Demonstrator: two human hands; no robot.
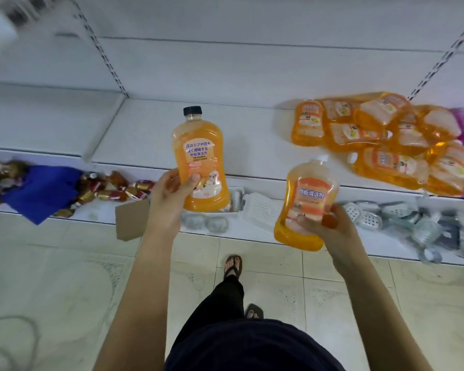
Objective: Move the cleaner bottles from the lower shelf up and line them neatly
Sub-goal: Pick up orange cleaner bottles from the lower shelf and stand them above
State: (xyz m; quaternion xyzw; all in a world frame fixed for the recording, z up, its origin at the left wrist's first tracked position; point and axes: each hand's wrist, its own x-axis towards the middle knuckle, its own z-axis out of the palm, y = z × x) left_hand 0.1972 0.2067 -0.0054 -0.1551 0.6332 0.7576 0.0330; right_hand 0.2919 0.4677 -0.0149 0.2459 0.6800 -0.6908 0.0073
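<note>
The left hand (169,194) wraps round the lower half of a black-capped bottle (200,162), thumb across the label, cap pointing up and away from the person. The right hand (324,226) grips a white-capped bottle (306,199) near its base, cap leaning slightly right. Just beyond both grips lies a bare stretch of white shelf (150,135), and the left bottle looks nearer to it. Beyond and right of the right hand, a pile of orange bottles (381,140) lies jumbled on that shelf.
</note>
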